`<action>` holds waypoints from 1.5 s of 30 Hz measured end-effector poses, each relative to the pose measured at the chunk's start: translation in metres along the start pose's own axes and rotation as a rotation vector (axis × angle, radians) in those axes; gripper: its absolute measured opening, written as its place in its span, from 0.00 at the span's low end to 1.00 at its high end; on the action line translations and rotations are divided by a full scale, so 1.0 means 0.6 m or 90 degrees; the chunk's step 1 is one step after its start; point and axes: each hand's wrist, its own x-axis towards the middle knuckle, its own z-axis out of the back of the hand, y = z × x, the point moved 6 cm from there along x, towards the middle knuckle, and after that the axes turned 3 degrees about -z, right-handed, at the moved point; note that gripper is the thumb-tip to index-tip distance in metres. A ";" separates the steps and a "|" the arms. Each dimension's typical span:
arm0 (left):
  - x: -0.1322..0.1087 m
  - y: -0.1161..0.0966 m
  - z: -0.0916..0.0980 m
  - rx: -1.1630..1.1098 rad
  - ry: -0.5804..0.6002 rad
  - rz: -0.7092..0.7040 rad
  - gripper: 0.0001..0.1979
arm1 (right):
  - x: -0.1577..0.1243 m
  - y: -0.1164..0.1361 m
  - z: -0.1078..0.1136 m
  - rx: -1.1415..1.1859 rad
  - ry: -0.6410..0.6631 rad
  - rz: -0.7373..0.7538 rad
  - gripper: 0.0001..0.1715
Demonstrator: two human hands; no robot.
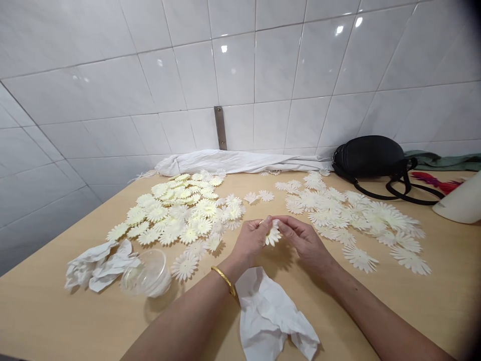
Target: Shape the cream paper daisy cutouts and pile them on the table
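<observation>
Between both hands, above the middle of the table, is a pale cream daisy-shaped flower cutout (273, 235). My left hand (251, 238), with a gold bangle (224, 280) at its wrist, pinches the flower from the left. From the right, the fingers of my right hand (305, 241) are closed on its upper edge. The fingers cover part of the flower. Just below the hands lies a crumpled white tissue (272, 318). A heap of yellowish flower cutouts (176, 205) spreads to the left, and paler flower cutouts (349, 213) lie scattered to the right.
A clear plastic cup (148, 273) lies tipped at the left beside crumpled tissues (101, 265). Along the tiled wall runs a folded white cloth (233, 163). At the back right sit a black bag (370, 156) with a strap and a whitish cylindrical object (462, 203).
</observation>
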 end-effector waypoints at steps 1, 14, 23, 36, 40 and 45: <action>-0.001 -0.002 -0.001 0.015 0.004 -0.009 0.25 | -0.001 0.000 -0.003 0.012 0.008 -0.003 0.20; -0.001 0.028 -0.015 -0.146 0.069 0.058 0.18 | 0.006 -0.026 0.022 0.131 -0.124 -0.091 0.19; -0.006 0.038 -0.017 -0.229 0.031 0.145 0.17 | 0.007 -0.045 0.120 -0.257 -0.402 -0.102 0.09; -0.003 0.033 -0.009 -0.041 0.048 0.088 0.16 | 0.003 -0.009 0.053 -0.232 -0.224 -0.004 0.17; -0.002 0.023 -0.014 -0.046 0.067 0.057 0.18 | 0.004 -0.010 0.026 -0.162 -0.119 -0.020 0.20; -0.002 0.013 -0.015 -0.054 0.054 0.045 0.20 | 0.007 -0.014 0.014 -0.040 -0.068 -0.051 0.24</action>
